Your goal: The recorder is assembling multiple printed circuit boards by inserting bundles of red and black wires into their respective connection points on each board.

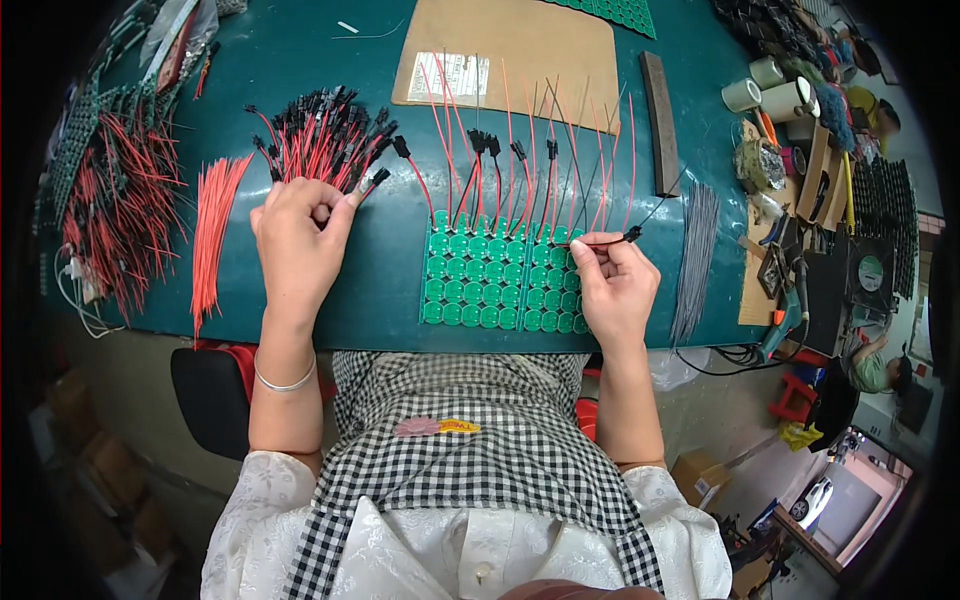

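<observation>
Teal tabletop, hands on wires

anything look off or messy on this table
Nothing looks plainly spilled or damaged; the green boards lie neatly side by side. Slightly odd: a small white scrap lies loose on the table left of the brown sheet, and the far-left wire heap looks tangled next to the tidy red bundle.
</observation>
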Action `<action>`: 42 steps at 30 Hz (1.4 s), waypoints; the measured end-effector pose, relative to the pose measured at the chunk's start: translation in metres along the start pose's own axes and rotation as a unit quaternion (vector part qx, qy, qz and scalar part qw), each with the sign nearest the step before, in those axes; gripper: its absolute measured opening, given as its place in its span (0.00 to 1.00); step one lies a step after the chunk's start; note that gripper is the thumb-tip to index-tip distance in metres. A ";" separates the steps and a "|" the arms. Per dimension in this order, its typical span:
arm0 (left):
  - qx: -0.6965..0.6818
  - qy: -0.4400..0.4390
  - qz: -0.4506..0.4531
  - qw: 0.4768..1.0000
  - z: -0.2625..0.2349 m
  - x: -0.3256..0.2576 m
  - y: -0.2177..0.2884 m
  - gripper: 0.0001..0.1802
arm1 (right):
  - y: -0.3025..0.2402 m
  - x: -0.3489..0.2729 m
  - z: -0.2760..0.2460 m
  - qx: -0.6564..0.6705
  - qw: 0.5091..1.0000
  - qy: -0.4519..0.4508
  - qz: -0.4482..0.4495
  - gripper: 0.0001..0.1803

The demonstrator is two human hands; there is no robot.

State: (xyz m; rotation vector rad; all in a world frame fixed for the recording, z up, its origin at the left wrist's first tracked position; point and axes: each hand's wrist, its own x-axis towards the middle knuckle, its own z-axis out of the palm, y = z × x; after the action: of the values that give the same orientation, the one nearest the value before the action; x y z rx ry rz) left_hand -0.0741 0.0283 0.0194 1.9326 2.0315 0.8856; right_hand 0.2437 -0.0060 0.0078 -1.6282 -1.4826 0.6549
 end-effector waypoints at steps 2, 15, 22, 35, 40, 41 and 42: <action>-0.067 0.029 -0.031 0.997 0.000 -0.002 0.000 0.10 | -0.001 0.001 0.001 -0.001 1.000 0.004 -0.004 0.05; -0.489 0.004 -0.129 0.863 -0.018 -0.011 -0.003 0.07 | -0.002 0.001 0.002 -0.015 1.000 0.022 0.000 0.05; -0.526 -0.014 -0.113 0.843 -0.012 -0.017 -0.007 0.06 | -0.010 0.006 0.002 -0.052 0.997 0.000 -0.050 0.06; -0.542 -0.078 -0.162 0.821 -0.009 -0.027 0.005 0.10 | -0.020 0.014 -0.004 -0.128 0.986 -0.041 -0.100 0.05; -0.538 -0.094 -0.157 0.823 -0.009 -0.031 0.002 0.10 | -0.020 0.012 -0.001 -0.125 0.988 -0.036 -0.086 0.06; -0.535 -0.087 -0.153 0.826 -0.008 -0.032 0.004 0.10 | -0.018 0.011 0.000 -0.123 0.988 -0.033 -0.087 0.06; -0.532 -0.080 -0.150 0.830 -0.007 -0.032 0.007 0.10 | -0.017 0.011 0.001 -0.121 0.988 -0.030 -0.088 0.07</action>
State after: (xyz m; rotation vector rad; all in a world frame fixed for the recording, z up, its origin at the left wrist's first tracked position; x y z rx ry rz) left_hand -0.0683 -0.0048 0.0208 0.9791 1.1947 1.3051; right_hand 0.2355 0.0046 0.0235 -1.6440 -1.7843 0.4420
